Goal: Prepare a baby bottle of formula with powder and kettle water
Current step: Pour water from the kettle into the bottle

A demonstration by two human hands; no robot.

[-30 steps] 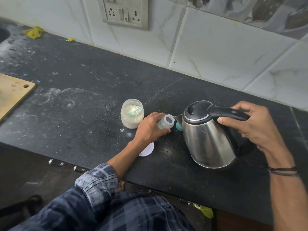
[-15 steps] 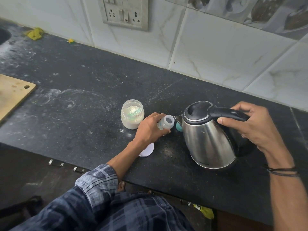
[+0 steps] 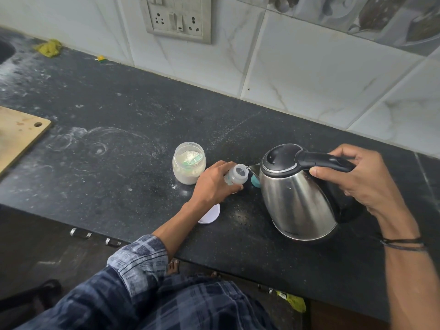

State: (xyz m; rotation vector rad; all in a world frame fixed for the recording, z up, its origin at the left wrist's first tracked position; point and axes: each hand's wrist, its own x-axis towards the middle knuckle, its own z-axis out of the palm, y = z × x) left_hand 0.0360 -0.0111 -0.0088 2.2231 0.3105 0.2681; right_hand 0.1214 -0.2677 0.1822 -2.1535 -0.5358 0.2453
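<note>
The left hand point(image 3: 214, 184) curls its fingers round the small baby bottle point(image 3: 237, 176), steadying it just right of the open powder jar point(image 3: 188, 166); the right hand point(image 3: 357, 177), fingers wrapped round the handle, tips the steel kettle point(image 3: 295, 194) leftward, spout at the bottle's mouth, apparently to pour.

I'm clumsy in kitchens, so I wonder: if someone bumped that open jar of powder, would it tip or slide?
The powder jar looks squat and wide, so it would probably slide rather than tip. It seems well filled, so likely fairly steady. Its mouth is open, so a hard knock could spill powder.
</note>
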